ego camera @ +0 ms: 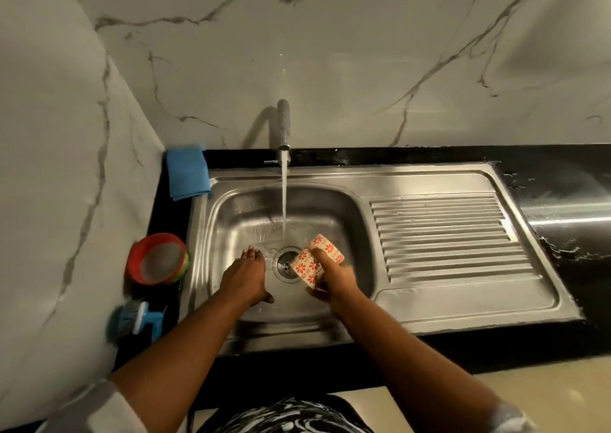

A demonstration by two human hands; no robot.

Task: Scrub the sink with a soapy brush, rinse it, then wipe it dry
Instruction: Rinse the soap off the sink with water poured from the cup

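Observation:
A steel sink (360, 214) fills the middle of the view, with water running from the tap (283, 125) into its basin. My left hand (244, 275) lies flat on the wet basin floor, fingers straight, just left of the drain (287, 262). My right hand (334, 275) grips a white sponge with red flower prints (314, 260) just right of the drain. A blue scrub brush (134, 320) lies on the black counter at the left, away from both hands. A folded blue cloth (186, 173) sits at the sink's back left corner.
A red bowl with a green rim (157, 259) stands on the counter left of the sink. The ribbed drainboard (446, 234) extends to the right, with wet black counter (562, 201) beyond it. Marble walls close in behind and at the left.

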